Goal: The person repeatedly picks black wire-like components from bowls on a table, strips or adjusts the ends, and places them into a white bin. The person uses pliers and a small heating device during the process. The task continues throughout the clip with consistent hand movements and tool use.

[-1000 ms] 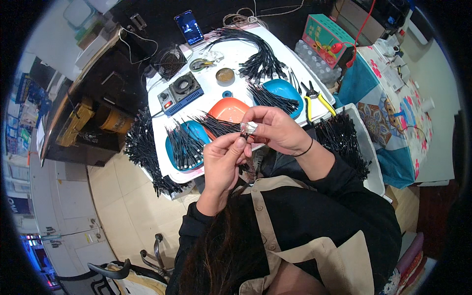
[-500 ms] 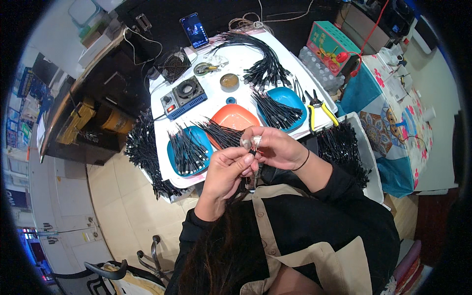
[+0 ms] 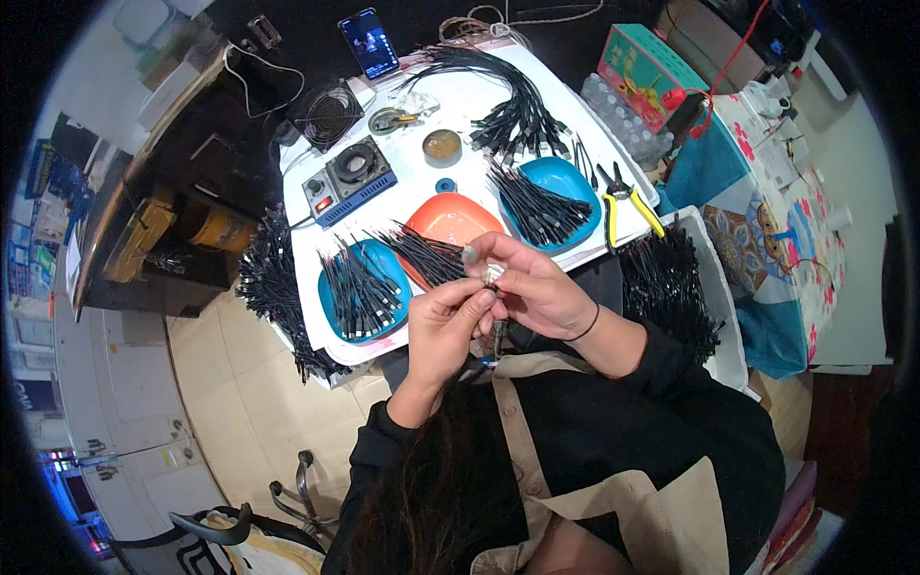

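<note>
Both hands meet in front of my chest, over the table's near edge. With thumb and fingers pressed together, my left hand (image 3: 446, 331) grips a short black cable (image 3: 498, 340) that hangs down toward my lap. My right hand (image 3: 546, 292) pinches at the cable's upper end, where something small and whitish shows between the fingers; I cannot make out what it is. A pale covering wraps one right fingertip. Just beyond the hands, bundled black cables (image 3: 422, 251) lean on an orange tray (image 3: 455, 216). More cables fill a blue tray (image 3: 331, 302) at left and another blue tray (image 3: 575, 177) at right.
Yellow-handled pliers (image 3: 628, 206) lie at the table's right. Farther back are a small heating device (image 3: 350, 182), a fan (image 3: 328, 115), a round tin (image 3: 442, 148), a phone (image 3: 369, 43) and a cable bundle (image 3: 508, 96). A white bin (image 3: 724, 297) of cables stands to the right.
My right fingers have shifted at the cable's end, with the index finger raised more. The hands remain together, and the whole view has moved slightly.
</note>
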A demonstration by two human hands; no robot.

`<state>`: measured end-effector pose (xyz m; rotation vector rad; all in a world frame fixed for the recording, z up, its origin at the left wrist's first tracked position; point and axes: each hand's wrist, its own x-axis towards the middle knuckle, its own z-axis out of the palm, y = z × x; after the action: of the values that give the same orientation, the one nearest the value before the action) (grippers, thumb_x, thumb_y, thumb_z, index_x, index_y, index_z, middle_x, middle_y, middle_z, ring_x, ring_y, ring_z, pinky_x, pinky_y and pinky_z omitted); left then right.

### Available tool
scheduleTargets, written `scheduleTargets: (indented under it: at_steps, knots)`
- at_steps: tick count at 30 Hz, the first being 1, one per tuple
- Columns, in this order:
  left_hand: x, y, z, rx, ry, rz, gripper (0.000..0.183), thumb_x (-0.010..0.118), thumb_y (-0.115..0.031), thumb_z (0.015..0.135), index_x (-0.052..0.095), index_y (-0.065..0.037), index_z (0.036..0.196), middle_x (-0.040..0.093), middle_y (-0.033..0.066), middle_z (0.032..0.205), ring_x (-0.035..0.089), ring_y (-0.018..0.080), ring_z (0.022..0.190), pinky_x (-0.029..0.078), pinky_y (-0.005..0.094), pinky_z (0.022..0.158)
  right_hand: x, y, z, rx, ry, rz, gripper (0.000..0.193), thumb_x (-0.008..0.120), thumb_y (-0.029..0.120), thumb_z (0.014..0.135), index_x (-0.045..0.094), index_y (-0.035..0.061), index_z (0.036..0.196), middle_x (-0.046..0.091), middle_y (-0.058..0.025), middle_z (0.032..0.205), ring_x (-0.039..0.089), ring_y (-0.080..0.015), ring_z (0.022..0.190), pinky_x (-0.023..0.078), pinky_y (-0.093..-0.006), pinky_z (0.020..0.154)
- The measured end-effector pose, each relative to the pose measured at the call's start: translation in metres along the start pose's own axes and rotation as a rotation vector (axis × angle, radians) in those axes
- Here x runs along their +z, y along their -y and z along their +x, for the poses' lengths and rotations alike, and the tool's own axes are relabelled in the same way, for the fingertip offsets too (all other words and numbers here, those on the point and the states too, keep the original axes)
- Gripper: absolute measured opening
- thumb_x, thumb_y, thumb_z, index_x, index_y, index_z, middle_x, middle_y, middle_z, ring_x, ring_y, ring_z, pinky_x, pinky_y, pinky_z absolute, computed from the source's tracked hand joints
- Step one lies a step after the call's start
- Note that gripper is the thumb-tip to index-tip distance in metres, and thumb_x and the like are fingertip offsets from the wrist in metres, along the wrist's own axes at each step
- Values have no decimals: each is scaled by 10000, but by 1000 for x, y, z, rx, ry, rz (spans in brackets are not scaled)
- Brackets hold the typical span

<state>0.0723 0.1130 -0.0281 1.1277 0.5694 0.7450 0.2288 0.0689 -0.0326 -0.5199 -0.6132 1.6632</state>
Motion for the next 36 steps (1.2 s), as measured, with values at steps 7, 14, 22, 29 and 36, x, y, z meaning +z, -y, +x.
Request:
scheduleTargets:
  at_steps: [7, 14, 22, 29, 36]
  knots:
    - [1, -2, -2, -2, -69, -13, 145, 597, -81, 929, 662, 47, 948, 601, 16, 680, 458, 32, 542, 323, 171, 476, -5, -1, 4, -37, -92, -212, 220, 502, 137, 968, 497, 28, 1159, 517, -18, 999, 546, -72, 839, 491, -215, 707]
    - [-2, -8, -8, -12, -58, 5, 161, 603, -100, 929, 667, 44, 957, 603, 8, 687, 468, 26, 552, 329, 167, 483, -1, 26, -6, -298, -34, -1233, 177, 570, 224, 927, 526, 62, 873, 552, -46, 721, 571, -168, 643, 441, -291, 552]
    - [-3, -8, -11, -10, 29, 123, 148, 614, -82, 918, 674, 38, 978, 611, 6, 707, 495, 27, 579, 364, 179, 507, 10, 26, -3, -524, 19, -1658, 186, 624, 213, 856, 519, 66, 809, 572, -113, 679, 590, -320, 626, 441, -385, 524]
    - [-2, -13, -12, -123, 55, 41, 144, 617, -91, 909, 675, 41, 915, 574, -3, 649, 454, 28, 538, 320, 181, 481, 1, 16, -11, -336, -15, -1234, 188, 559, 179, 924, 529, 46, 795, 514, -54, 633, 520, -151, 552, 401, -275, 521]
    - [-12, -20, -10, -226, 95, -163, 116, 626, -55, 883, 666, 52, 864, 543, 5, 614, 432, 35, 508, 266, 180, 446, -10, 57, -25, -95, -238, -892, 147, 529, 164, 946, 570, 36, 887, 553, -9, 728, 511, -89, 626, 404, -206, 584]
